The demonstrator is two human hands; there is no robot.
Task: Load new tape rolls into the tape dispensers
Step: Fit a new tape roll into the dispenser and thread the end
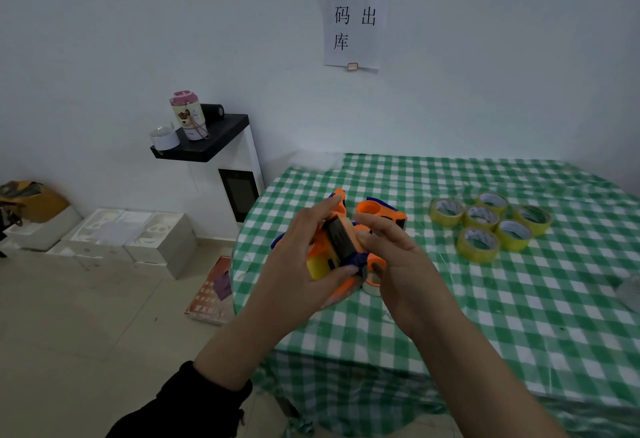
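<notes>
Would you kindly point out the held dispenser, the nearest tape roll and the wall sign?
held dispenser (341, 242): head view, dark toothed plate.
nearest tape roll (475, 255): head view, yellow side.
wall sign (356, 11): head view, sheet's middle.

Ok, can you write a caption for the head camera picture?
Left hand and right hand hold an orange tape dispenser over the green checked table, six yellow tape rolls nearby.
</notes>
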